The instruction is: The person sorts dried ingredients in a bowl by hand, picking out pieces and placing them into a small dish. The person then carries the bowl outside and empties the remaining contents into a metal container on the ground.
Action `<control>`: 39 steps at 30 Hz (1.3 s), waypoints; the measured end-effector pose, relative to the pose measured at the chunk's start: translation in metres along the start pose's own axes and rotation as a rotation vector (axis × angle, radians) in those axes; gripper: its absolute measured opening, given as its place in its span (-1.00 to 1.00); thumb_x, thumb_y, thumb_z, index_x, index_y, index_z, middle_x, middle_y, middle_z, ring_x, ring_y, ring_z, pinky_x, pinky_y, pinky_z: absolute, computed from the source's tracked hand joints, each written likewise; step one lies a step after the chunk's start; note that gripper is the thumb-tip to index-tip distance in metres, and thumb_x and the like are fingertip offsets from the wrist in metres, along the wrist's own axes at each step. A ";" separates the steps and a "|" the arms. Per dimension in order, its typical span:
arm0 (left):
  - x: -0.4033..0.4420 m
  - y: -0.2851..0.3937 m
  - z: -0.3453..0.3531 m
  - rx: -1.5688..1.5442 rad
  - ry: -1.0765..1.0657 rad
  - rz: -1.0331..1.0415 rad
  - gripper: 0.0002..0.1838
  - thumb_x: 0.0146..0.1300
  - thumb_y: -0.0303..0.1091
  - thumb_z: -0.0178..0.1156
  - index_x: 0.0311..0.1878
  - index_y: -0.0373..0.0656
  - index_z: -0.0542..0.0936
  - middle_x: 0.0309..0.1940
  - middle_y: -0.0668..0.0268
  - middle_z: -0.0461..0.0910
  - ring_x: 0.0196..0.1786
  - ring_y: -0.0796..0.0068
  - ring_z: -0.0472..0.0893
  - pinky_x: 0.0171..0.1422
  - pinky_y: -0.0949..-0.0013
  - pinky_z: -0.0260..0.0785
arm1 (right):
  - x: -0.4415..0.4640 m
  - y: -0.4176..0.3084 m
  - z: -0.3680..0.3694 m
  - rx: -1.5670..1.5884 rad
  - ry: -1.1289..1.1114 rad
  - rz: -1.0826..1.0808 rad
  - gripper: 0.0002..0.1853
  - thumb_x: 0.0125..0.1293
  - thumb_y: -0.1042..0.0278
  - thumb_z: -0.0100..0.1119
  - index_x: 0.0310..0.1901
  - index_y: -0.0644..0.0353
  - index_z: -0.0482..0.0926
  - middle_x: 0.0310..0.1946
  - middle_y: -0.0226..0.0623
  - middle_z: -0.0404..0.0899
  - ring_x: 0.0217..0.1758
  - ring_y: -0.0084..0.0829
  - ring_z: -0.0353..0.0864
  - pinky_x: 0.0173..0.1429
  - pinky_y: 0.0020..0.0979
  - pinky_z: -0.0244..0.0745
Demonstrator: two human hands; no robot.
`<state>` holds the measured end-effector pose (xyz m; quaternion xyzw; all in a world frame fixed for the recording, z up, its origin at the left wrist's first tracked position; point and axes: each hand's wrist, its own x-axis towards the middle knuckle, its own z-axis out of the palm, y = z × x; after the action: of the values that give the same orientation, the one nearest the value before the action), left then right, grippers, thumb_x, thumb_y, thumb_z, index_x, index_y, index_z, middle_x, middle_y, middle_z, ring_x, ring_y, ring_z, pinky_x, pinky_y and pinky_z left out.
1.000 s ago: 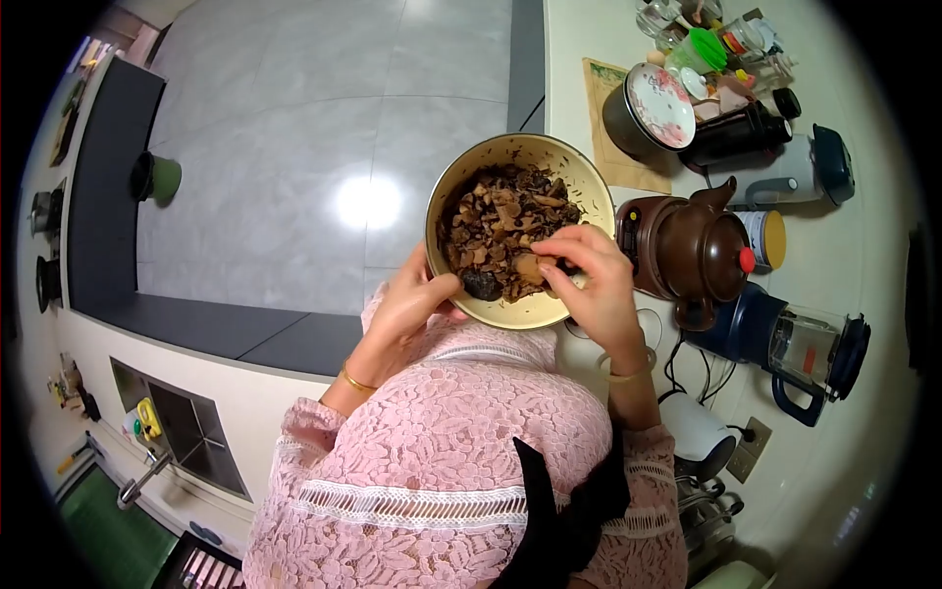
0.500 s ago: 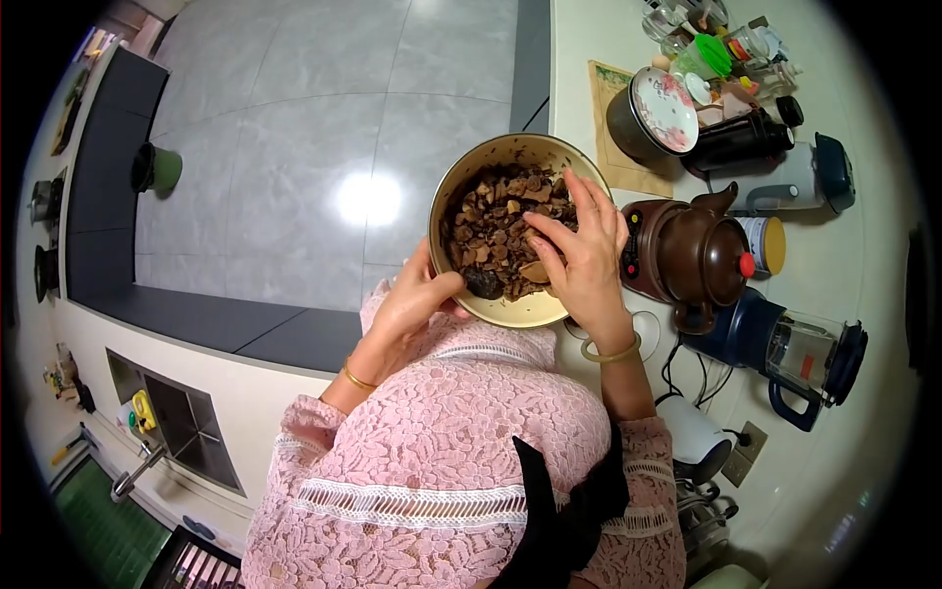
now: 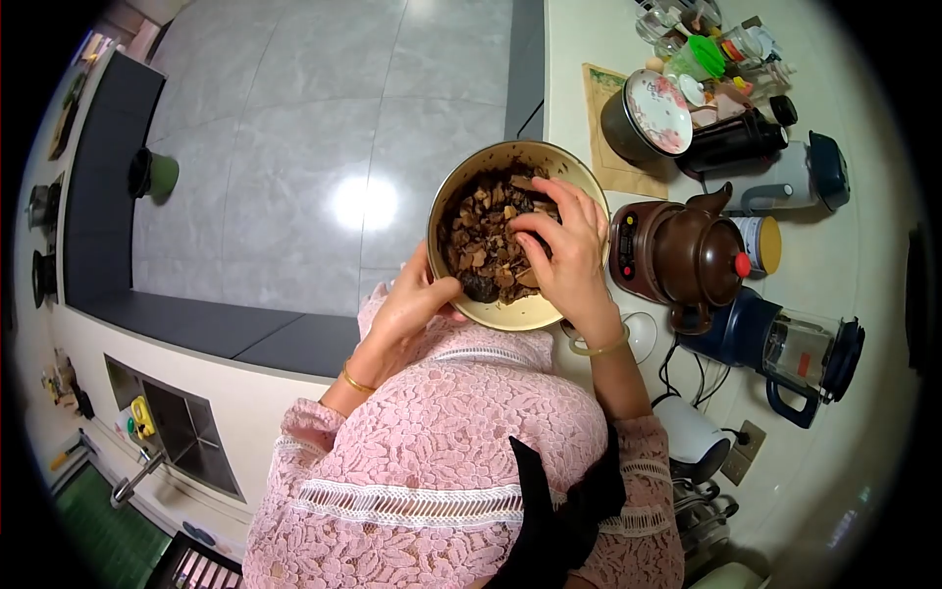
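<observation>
My left hand (image 3: 417, 299) grips the near left side of a cream-coloured bowl (image 3: 520, 316), its thumb over the rim and the other fingers mostly hidden beneath. The bowl holds chopped, dried brown pieces (image 3: 479, 221), dark and woody-looking, with a larger blackish lump at the near left. Over the right part of the bowl, my right hand (image 3: 567, 245) has its bent fingers apart, tips touching the dried pieces. I see no piece clearly held between them.
On the counter to the right stand a brown electric kettle pot (image 3: 697, 255), a blue blender (image 3: 746, 339), and a pot (image 3: 633, 128) topped by a floral plate (image 3: 659, 113). A small clear glass dish (image 3: 640, 336) lies beside my right wrist. At lower left is a sink (image 3: 191, 437).
My right hand has shifted slightly left and deeper over the pieces, its fingers more curled. Some pieces have been stirred about. My left hand keeps its hold on the bowl.
</observation>
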<state>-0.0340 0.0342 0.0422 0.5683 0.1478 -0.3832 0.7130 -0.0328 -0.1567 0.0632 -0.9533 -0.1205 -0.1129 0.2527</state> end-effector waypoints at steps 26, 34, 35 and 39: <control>0.010 -0.005 -0.004 -0.031 -0.074 0.021 -0.31 0.03 -0.60 -0.03 0.30 -0.20 0.06 -0.09 0.18 0.43 -0.30 0.49 0.55 -0.46 0.55 0.50 | 0.000 0.007 -0.006 -0.010 0.095 0.097 -0.88 0.05 0.48 0.13 -0.34 0.08 0.58 -0.13 -0.34 0.44 0.02 -0.28 0.32 0.11 -0.28 0.10; 0.008 -0.003 -0.003 -0.063 -0.065 -0.037 -0.35 0.04 -0.59 -0.02 0.27 -0.21 0.10 -0.11 0.17 0.44 -0.31 0.48 0.56 -0.46 0.55 0.49 | 0.002 0.004 -0.017 -0.041 0.079 0.089 -0.82 0.10 0.49 0.09 -0.22 0.14 0.56 -0.12 -0.30 0.44 0.01 -0.27 0.34 0.10 -0.29 0.12; 0.008 -0.004 -0.002 -0.064 -0.064 -0.036 -0.35 0.04 -0.59 -0.02 0.27 -0.21 0.10 -0.11 0.17 0.44 -0.31 0.48 0.56 -0.46 0.55 0.49 | 0.002 0.005 -0.017 -0.041 0.079 0.088 -0.82 0.10 0.49 0.09 -0.22 0.14 0.56 -0.12 -0.30 0.44 0.01 -0.27 0.34 0.10 -0.29 0.12; 0.008 -0.005 -0.002 -0.057 -0.064 -0.024 -0.34 0.03 -0.60 -0.01 0.27 -0.21 0.11 -0.11 0.20 0.44 -0.30 0.49 0.55 -0.45 0.56 0.49 | 0.005 0.003 -0.014 -0.091 0.029 0.075 -0.73 0.17 0.44 0.04 -0.06 0.20 0.48 -0.07 -0.20 0.43 0.06 -0.23 0.34 0.17 -0.23 0.09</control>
<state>-0.0319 0.0324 0.0330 0.5334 0.1426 -0.4050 0.7287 -0.0290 -0.1649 0.0752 -0.9660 -0.0759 -0.1223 0.2148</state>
